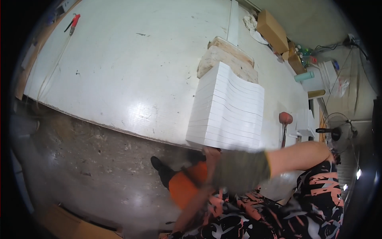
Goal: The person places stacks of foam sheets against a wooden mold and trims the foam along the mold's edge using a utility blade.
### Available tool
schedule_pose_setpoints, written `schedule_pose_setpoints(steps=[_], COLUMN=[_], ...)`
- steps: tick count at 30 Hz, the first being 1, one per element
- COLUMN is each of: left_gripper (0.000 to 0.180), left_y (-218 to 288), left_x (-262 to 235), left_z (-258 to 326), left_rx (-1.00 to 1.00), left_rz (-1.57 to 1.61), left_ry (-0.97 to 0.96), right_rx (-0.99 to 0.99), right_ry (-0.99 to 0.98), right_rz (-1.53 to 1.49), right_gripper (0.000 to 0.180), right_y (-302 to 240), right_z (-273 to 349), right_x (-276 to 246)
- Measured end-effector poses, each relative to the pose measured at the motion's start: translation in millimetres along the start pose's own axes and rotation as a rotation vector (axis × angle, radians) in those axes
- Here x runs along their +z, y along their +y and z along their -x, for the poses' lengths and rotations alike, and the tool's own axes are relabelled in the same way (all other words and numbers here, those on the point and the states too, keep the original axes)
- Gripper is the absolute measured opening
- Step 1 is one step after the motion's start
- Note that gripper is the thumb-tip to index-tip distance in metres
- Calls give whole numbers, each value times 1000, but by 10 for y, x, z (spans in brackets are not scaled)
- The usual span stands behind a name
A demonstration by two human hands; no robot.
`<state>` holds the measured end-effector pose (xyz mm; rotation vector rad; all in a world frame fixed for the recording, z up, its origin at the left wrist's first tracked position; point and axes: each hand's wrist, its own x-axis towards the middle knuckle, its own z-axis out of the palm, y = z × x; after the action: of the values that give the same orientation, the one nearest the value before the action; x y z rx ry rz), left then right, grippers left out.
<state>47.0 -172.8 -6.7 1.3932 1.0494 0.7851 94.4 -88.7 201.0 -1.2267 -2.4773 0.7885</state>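
Note:
A stack of white, wavy-edged boards point(234, 111) stands at the front edge of the white table. My right arm reaches in from the right, with a dark olive cuff point(242, 169) on the forearm. Close to the stack's near lower corner is my right hand point(212, 158), smeared by motion, so its fingers do not read clearly. My left forearm rises from the lower edge, and my left hand point(204, 191) lies below the right one, blurred and partly behind the cuff. Whether either hand holds anything cannot be made out.
Worn wooden blocks point(227, 59) sit against the stack's far end. A red-headed mallet point(285, 118) lies to its right. On the table's far left rests a red air gun point(74, 23) with a hose. Cardboard boxes point(272, 32) and a teal bottle point(304, 76) stand at the back right.

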Motion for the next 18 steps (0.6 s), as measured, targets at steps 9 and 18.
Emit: schedule_pose_setpoints(steps=[9,18], left_gripper=[56,40], left_y=[84,77], left_x=[-154,-266], left_z=[-91,-167], left_rx=[-26,93], left_rz=[290,58], left_ry=[-320,-261], right_rx=[964,812], right_ry=[924,934], right_rz=[933,628], right_gripper=[31,49], right_y=[1796,867], right_z=[2659,1733], right_x=[337,120])
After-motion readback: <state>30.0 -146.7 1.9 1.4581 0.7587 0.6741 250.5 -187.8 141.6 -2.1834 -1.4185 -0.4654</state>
